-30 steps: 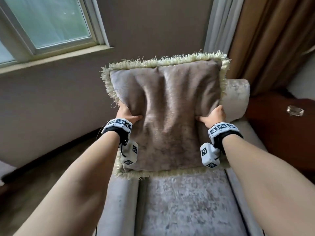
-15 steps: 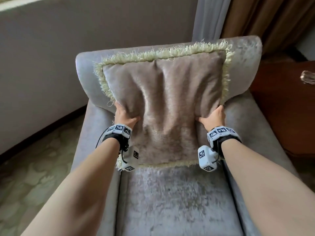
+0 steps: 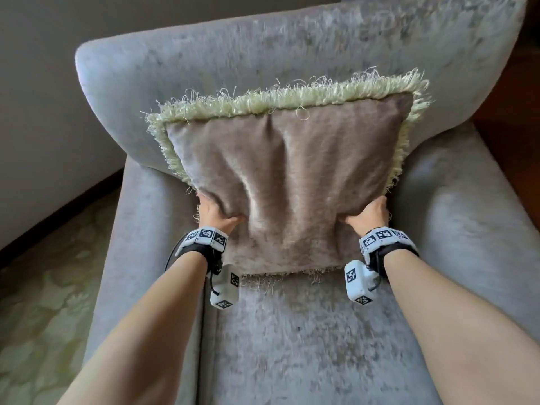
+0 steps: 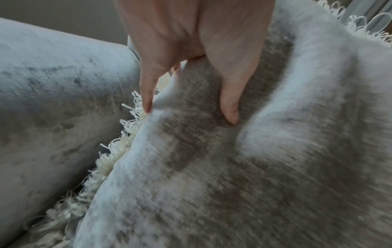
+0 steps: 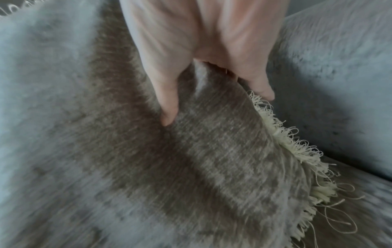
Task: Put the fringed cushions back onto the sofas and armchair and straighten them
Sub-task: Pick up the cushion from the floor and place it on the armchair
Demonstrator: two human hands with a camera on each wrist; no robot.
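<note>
A taupe velvet cushion [image 3: 289, 176] with a pale green fringe stands nearly upright against the backrest of the grey armchair [image 3: 204, 45], its lower edge on the seat. My left hand [image 3: 214, 213] grips its left edge, thumb pressed into the front face, fingers behind. My right hand [image 3: 366, 213] grips the right edge the same way. In the left wrist view the left hand [image 4: 191, 83] pinches the cushion [image 4: 254, 167] beside the fringe. The right wrist view shows the right hand [image 5: 212, 87] pinching the cushion [image 5: 191, 167] at its fringed edge.
The armchair's seat [image 3: 321, 346] stretches toward me below the cushion. Its left armrest [image 3: 140, 244] and right armrest [image 3: 467, 214] flank it. A patterned green carpet [image 3: 38, 287] lies to the left, a wall [image 3: 35, 112] behind, and dark wood furniture [image 3: 520, 106] to the right.
Both hands carried the cushion down and forward from the air in front of the chair until it stands against the backrest on the seat. My view tilted down.
</note>
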